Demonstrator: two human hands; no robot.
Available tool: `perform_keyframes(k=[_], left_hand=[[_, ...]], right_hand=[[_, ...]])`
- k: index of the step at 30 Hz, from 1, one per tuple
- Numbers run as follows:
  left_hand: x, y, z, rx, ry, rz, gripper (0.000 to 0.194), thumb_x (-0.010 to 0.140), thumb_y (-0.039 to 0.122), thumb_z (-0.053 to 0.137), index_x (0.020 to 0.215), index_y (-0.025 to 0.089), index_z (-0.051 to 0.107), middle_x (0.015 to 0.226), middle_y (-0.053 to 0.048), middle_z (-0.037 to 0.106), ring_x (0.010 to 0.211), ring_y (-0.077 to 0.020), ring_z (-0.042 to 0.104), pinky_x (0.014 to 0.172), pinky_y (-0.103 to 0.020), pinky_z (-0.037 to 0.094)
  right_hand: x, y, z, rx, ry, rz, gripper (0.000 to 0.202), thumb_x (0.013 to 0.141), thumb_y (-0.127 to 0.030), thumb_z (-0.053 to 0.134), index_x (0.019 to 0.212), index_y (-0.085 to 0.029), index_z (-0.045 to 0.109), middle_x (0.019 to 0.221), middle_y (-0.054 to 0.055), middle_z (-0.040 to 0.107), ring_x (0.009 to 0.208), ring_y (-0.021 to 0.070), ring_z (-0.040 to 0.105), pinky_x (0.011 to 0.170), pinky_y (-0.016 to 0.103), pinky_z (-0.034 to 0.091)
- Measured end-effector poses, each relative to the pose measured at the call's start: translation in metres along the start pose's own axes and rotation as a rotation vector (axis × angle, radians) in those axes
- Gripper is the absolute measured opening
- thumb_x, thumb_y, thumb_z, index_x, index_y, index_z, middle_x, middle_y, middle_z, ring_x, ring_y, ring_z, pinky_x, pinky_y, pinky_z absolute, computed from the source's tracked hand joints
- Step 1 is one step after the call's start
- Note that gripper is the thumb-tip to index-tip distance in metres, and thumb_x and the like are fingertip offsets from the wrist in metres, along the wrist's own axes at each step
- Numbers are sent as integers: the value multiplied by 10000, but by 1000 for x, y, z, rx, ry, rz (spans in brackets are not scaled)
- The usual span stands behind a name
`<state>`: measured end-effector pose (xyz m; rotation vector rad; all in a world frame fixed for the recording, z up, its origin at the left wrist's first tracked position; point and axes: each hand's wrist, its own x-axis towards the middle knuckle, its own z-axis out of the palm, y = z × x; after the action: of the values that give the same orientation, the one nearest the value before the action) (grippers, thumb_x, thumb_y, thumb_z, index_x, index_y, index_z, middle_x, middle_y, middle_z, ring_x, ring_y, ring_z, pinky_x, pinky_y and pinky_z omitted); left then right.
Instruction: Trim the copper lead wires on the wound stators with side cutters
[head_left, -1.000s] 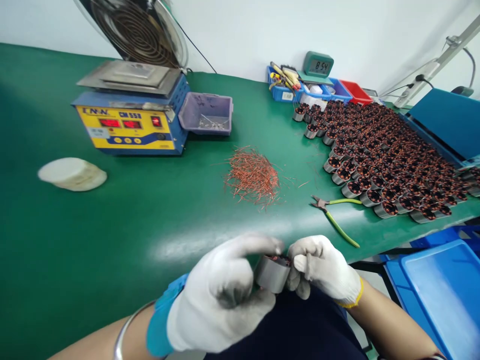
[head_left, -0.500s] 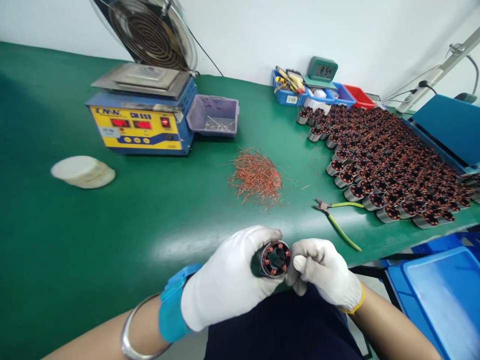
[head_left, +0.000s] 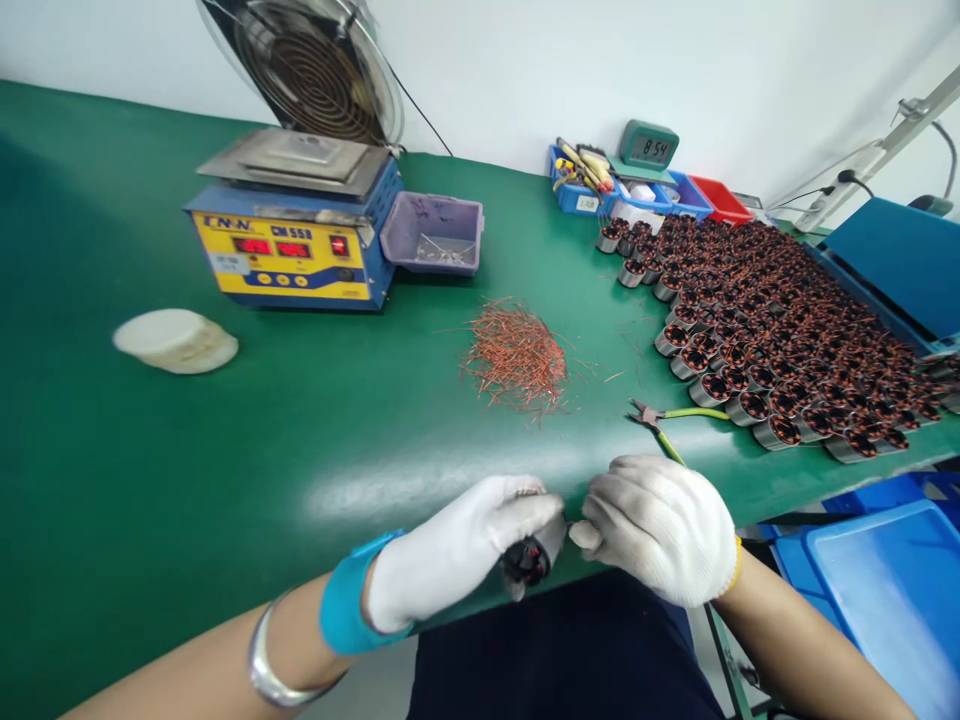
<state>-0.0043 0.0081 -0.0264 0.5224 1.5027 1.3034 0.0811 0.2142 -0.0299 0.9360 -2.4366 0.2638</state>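
Left hand [head_left: 465,545]: gloved in white, grip closed on a metal cylinder [head_left: 553,540], fingers over its top and side. The cylinder is off the rows, held up near the front edge of the green surface [head_left: 300,430], tilted so its open end, dark with copper bits inside, faces down toward me. Right hand [head_left: 660,525]: white glove too, fingers curled, thumb tip right beside the cylinder (something small and dark shows in between, too blurred to name). Can't tell whether that grip is open or closed on anything.

Teal band [head_left: 345,600] on my left wrist, silver bracelet [head_left: 266,660] further up the arm. Cutting pliers [head_left: 649,412] lie just beyond my right hand, one green handle partly behind the glove. Heap of copper wire bits [head_left: 517,355] farther out, a few strays to its right. To the right, packed rows of wound cylinders [head_left: 750,340], blue bins [head_left: 592,200] and a red bin [head_left: 720,200] behind them, clock [head_left: 651,148] reading 8:54. To the left, blue and yellow CM 558 unit [head_left: 289,270], purple tray [head_left: 469,262] at its side with thin bits inside, pale round block [head_left: 176,340] in front, left of centre.
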Motion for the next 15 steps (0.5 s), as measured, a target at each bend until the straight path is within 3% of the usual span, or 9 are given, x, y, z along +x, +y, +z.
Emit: perform_keyframes(k=[3,6,8,10,12,15], left_hand=[[0,-4,-1,-72,57,-22,480,913,543,389,609,184,484,544,26,458,486,-116,440,473,-247,408],[-1,-3,-2,-118,137,-24,456,915,548,364,666,189,493,562,28,480,464,-114,444,414,-235,390],[-1,0,-1,-47,150,21,367,901,476,424,690,187,506,593,25,513,535,-122,500,515,-241,457],[-1,1,1,104,193,88,209,852,373,518,773,182,551,677,13,575,649,-142,563,636,-260,496],[0,-3,5,291,277,171,168,784,287,587,913,179,588,848,-23,633,785,-174,610,739,-293,516],[4,-17,10,542,381,334,314,734,195,613,1047,172,603,1059,-71,611,932,-196,623,853,-322,515]], right_hand=[[2,-3,6,1,28,-5,136,873,-193,626,999,-150,594,909,85,720,794,200,671,845,385,555],[5,-3,8,71,92,14,219,912,-307,585,1066,-151,582,931,95,702,850,201,667,911,413,532],[7,-2,7,182,125,128,424,914,-458,548,1173,-122,537,1017,141,673,980,240,643,993,484,476],[9,-3,7,274,80,265,492,922,-488,498,1230,-105,501,1104,171,642,1071,264,605,1050,532,410],[9,-5,9,285,-15,319,353,951,-383,460,1180,-125,535,1087,145,654,1023,238,614,1057,511,399],[6,-9,15,188,-140,292,184,959,-239,433,968,-163,601,863,72,675,816,188,618,956,425,465]])
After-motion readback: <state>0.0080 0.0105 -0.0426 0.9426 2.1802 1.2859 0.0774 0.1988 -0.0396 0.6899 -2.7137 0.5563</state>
